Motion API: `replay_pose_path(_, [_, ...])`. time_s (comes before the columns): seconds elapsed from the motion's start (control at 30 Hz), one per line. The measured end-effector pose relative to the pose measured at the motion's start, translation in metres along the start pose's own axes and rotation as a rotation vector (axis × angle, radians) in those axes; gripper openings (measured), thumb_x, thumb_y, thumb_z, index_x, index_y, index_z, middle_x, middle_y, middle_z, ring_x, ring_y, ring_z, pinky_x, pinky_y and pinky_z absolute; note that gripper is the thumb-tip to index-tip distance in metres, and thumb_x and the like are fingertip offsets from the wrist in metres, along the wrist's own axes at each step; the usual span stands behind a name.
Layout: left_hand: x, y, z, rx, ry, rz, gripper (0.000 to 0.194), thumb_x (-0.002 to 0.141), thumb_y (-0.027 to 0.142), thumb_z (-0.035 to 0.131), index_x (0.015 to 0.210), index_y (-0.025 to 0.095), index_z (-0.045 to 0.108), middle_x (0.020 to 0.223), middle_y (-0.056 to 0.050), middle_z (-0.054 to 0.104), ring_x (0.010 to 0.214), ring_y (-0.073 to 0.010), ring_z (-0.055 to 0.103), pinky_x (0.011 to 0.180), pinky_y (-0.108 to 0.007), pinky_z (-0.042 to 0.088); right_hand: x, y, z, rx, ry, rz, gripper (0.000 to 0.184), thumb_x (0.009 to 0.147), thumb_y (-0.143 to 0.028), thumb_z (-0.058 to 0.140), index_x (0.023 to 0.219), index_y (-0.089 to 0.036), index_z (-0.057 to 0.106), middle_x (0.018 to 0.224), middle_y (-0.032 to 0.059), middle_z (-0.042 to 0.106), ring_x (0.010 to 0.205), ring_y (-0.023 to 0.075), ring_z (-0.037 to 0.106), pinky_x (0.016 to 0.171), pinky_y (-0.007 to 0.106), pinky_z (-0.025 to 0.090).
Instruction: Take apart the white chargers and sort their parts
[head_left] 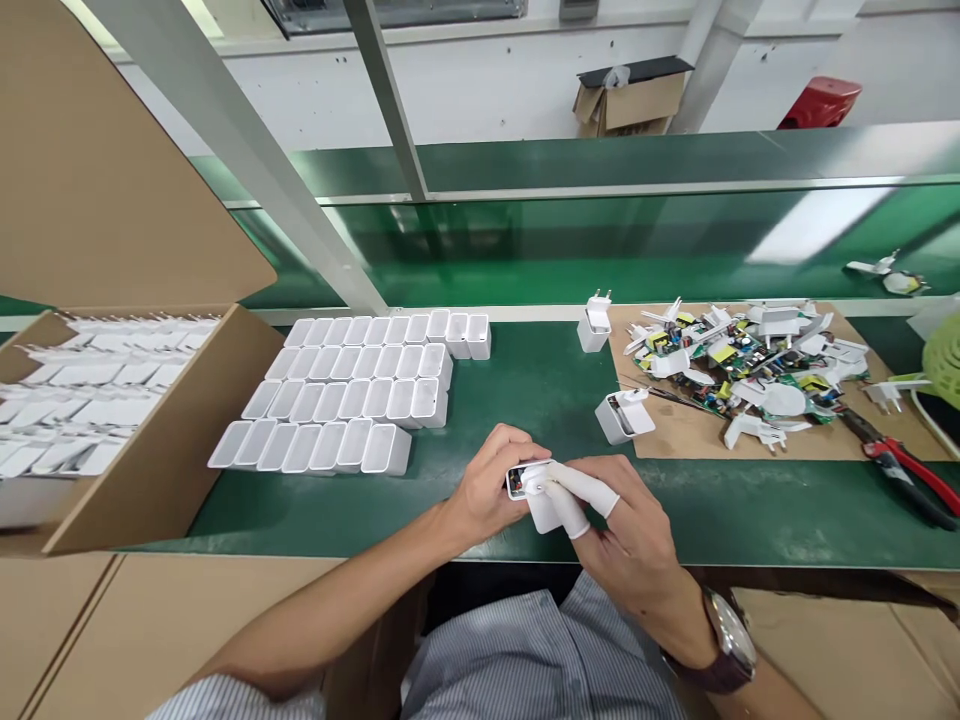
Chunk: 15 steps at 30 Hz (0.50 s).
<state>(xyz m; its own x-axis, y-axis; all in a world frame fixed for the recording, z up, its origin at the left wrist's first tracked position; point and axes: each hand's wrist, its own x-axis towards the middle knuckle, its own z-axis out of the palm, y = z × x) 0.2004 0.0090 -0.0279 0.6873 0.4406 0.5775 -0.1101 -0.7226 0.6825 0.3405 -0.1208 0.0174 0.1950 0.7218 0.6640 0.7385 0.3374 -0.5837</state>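
Observation:
My left hand and my right hand meet over the near edge of the green bench, both closed on one small white charger housing. Its open end with metal contacts faces left. White finger cots cover two fingers of my right hand, which press on the housing's top. A second open charger housing lies just beyond my hands. A white charger with plug pins stands farther back.
Rows of empty white housings lie at centre left. An open cardboard box of white parts stands at left. A brown sheet at right carries circuit boards and plug pieces. Red-handled pliers lie at far right.

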Motion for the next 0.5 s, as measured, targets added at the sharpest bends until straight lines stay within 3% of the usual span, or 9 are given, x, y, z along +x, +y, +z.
replay_pose_path(0.2, [0.000,-0.001,-0.002,-0.011,-0.122,-0.133,0.052,0.096,0.022,0.071,0.144,0.026,0.052,0.114,-0.009,0.071,0.108,-0.0238,0.063,0.093,-0.040,0.054,-0.006,0.011,-0.006,-0.011,0.004,0.034,0.041,0.095,-0.003,0.062,0.132,-0.021,0.063,0.099,0.0097,0.072,0.086,0.0221,0.066,0.071,0.037,0.056])
replay_pose_path(0.33, [0.004,0.004,-0.015,-0.103,-0.259,-0.329,0.037,0.099,0.022,0.064,0.135,0.027,0.059,0.126,-0.009,0.065,0.123,-0.0250,0.057,0.102,-0.041,0.051,-0.022,0.027,-0.012,0.049,-0.010,0.123,0.046,0.097,-0.005,0.061,0.140,-0.022,0.057,0.119,0.0124,0.070,0.109,0.0233,0.069,0.094,0.041,0.060])
replay_pose_path(0.5, [0.010,0.006,-0.030,-0.228,-0.338,-0.377,0.031,0.102,0.029,0.060,0.133,0.026,0.060,0.125,-0.011,0.062,0.117,-0.0259,0.059,0.101,-0.043,0.052,-0.032,0.040,-0.004,0.115,-0.215,0.119,0.038,0.099,-0.013,0.062,0.136,-0.024,0.061,0.140,0.0153,0.062,0.130,0.0271,0.062,0.107,0.046,0.057])
